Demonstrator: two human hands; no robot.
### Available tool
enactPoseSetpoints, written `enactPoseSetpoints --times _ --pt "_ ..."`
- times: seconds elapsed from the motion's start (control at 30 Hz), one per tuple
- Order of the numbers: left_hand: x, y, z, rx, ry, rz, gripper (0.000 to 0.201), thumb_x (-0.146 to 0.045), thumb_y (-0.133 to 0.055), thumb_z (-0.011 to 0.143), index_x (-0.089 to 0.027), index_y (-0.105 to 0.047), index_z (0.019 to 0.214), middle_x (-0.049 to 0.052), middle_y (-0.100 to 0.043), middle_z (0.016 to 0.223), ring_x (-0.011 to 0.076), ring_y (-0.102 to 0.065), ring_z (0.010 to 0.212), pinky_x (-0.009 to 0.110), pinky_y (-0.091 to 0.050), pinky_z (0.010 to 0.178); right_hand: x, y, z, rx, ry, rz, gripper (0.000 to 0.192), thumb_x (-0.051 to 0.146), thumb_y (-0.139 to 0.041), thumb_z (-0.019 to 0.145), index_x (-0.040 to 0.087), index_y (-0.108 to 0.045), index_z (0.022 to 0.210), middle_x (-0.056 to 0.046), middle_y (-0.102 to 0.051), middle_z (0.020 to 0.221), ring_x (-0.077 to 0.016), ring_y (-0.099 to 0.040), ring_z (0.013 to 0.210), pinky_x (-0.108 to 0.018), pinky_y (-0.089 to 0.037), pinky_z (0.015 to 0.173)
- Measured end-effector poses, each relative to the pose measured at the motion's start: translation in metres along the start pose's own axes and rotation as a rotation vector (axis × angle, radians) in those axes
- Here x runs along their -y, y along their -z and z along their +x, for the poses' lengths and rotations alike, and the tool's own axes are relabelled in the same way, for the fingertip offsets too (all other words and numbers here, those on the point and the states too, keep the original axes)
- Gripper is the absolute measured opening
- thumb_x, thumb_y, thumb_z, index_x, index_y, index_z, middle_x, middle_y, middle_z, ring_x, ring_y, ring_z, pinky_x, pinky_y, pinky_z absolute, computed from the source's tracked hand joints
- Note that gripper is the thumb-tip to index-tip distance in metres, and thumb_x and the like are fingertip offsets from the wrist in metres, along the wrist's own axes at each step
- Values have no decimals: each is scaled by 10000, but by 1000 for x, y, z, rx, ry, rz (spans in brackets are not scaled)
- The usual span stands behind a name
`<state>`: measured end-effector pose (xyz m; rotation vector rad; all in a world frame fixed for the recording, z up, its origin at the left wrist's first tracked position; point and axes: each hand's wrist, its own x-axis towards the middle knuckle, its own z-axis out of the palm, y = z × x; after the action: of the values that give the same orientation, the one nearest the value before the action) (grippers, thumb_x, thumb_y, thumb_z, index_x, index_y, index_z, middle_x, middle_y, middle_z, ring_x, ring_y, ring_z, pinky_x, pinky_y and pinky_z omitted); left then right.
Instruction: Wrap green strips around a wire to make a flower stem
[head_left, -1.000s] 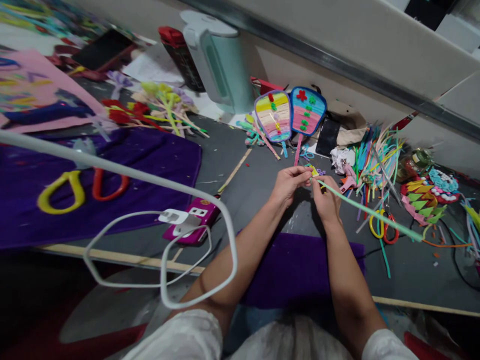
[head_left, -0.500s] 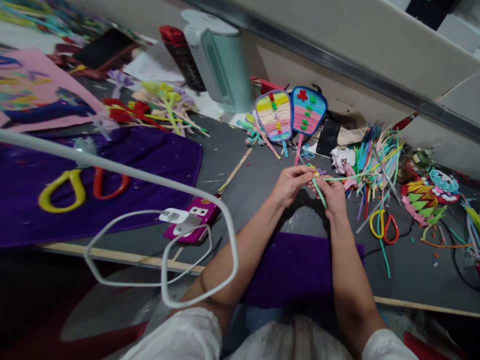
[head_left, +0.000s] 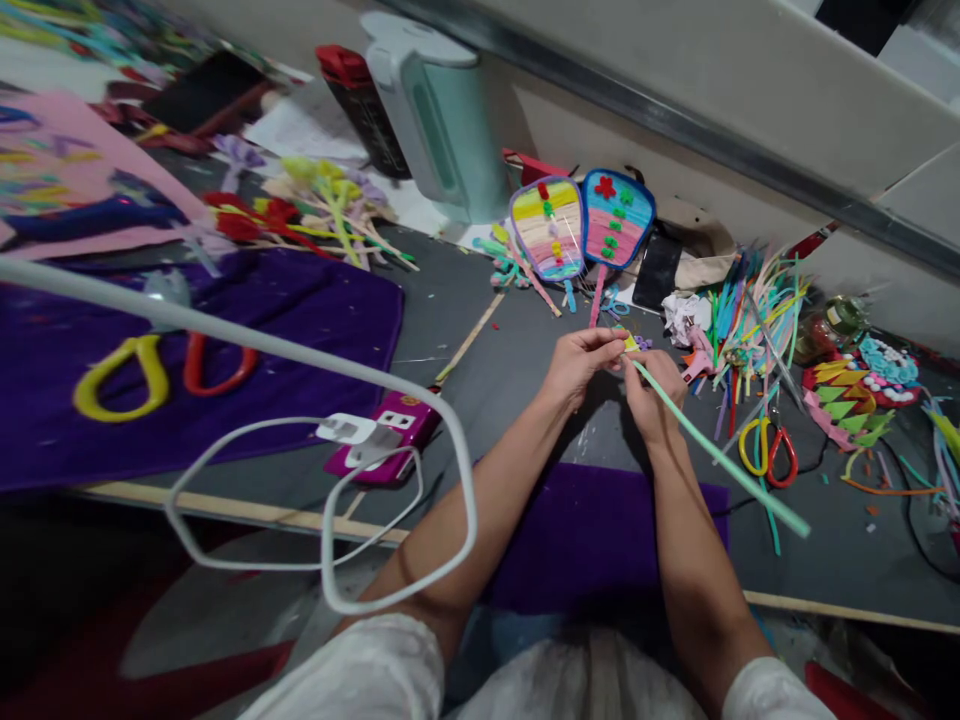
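My left hand (head_left: 579, 362) and my right hand (head_left: 651, 396) meet above the grey table (head_left: 495, 370). Both pinch a small yellow and purple craft piece (head_left: 631, 343) between the fingertips. A long light green pipe cleaner (head_left: 720, 456) runs from that piece down to the right, past my right hand. Just beyond my hands lie two striped fan-shaped crafts (head_left: 582, 226) with sticks.
A heap of coloured pipe cleaners (head_left: 750, 310) and small scissors (head_left: 765, 448) lie at the right. A purple mat (head_left: 225, 340) with large scissors (head_left: 150, 368) is at the left. A white cable (head_left: 330, 480) and a pink power strip (head_left: 390, 440) lie near the table edge. A pale green kettle (head_left: 435, 110) stands at the back.
The green pipe cleaner, bent across toward the heap half a second ago, now points straight down to the right. My hands stay together at the same spot.
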<state>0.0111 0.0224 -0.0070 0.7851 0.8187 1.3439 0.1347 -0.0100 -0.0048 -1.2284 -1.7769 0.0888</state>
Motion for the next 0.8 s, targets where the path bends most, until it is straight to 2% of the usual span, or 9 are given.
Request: enactPoseSetpoints --times 0.1,0.3,0.43,0.5,0.57,0.7,0.8 --pt "-2 1 0 22 -47 36 309 -315 -826 553 -112 -728 765 51 -675 721 90 -556 567 233 -471 568 0 -2 1 -19 -187 190 191 340 -538 859 196 -644 792 -27 -663 775 -142 -581 716 -276 -454 698" --pt "-6 3 -1 94 -57 19 276 -292 -831 551 -121 -729 742 33 -667 682 80 -539 537 223 -456 560 1 -2 7 40 -611 814 201 356 -692 711 167 -660 771 0 -676 709 -116 -581 624 -251 -467 632" --pt "-5 2 -1 144 -31 -25 274 -288 -836 550 -124 -729 741 22 -650 642 87 -550 538 219 -457 555 3 1 9 144 -828 978 245 363 -729 651 160 -654 767 13 -650 599 -94 -522 480 -214 -395 475" --pt "-3 1 -2 147 -11 -56 278 -290 -838 550 -121 -728 741 25 -652 650 87 -555 543 217 -462 554 2 0 9 142 -815 967 241 365 -720 662 163 -651 775 18 -643 588 -94 -520 472 -215 -401 475" --pt "-1 -1 -2 132 12 -88 288 -296 -835 560 -119 -730 762 30 -660 679 79 -555 548 212 -467 559 -1 -1 8 89 -715 891 227 369 -697 690 166 -646 778 13 -653 623 -107 -554 526 -239 -458 553" --pt "6 -2 0 89 75 -106 350 -315 -831 569 -126 -735 848 36 -668 724 79 -560 573 210 -481 560 -5 -4 4 -8 -445 486 213 381 -611 779 174 -658 794 -28 -682 773 -144 -607 694 -288 -495 703" --pt "10 0 2 28 74 -83 340 -316 -844 533 -121 -732 788 62 -690 816 88 -568 599 215 -485 552 -6 -5 0 -12 -275 252 200 359 -570 819 193 -681 822 -46 -693 862 -164 -620 806 -308 -484 796"
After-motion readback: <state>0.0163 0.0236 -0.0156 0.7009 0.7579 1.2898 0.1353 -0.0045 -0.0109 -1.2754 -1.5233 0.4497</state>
